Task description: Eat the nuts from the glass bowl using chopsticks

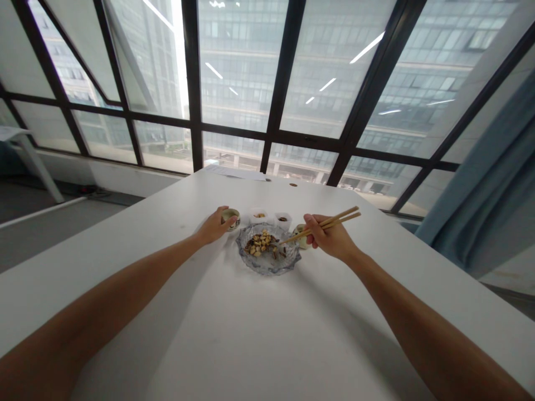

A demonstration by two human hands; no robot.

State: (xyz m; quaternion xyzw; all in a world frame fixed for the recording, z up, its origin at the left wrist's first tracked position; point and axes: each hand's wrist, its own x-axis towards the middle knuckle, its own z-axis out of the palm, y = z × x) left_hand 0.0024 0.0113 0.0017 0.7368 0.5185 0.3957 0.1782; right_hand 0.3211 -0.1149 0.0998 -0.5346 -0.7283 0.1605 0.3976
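White table (259, 334) lies beneath both arms. Left hand (215, 225) is closed around a small cup (230, 218). Right hand (330, 238) grips chopsticks (324, 225), tips over the glass dish (267, 270) between the hands. Beyond the hands: window wall (242, 67). Right of the right hand: blue curtain (493, 195).

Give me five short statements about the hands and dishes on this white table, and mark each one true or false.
1. The left hand grips a small cup. True.
2. The right hand holds a spoon. False: it holds chopsticks.
3. The chopsticks' tips reach over the glass dish. True.
4. The glass dish is empty. False: it holds brownish food pieces.
5. Two white cups stand just beyond the glass dish. True.
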